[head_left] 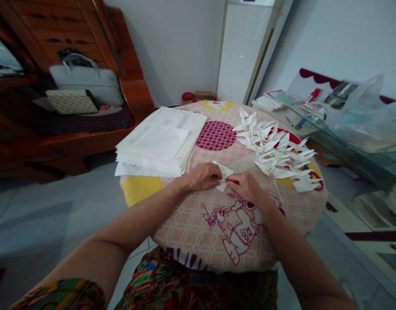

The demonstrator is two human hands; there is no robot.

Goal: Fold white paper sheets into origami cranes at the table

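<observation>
Over the middle of the round table, my left hand (202, 175) and my right hand (245, 185) meet at a small white piece of folded paper (224, 171). The fingers of both hands are closed on it, pinching it from either side. Part of the paper is covered by the fingertips. To the right of my right hand lies a cluster of folded white paper shapes (275, 148) with pointed tips, resembling paper cranes. A thick stack of white paper sheets (149, 142), some printed, rests beyond my left hand, with a smaller blank sheet on top.
A patterned cloth (198, 232) covers the round table. On the right stands a glass-topped cabinet (356, 159) bearing a plastic bag (362, 116) and papers. A wooden bench (133, 94) with a pale handbag (88, 82) is at the left.
</observation>
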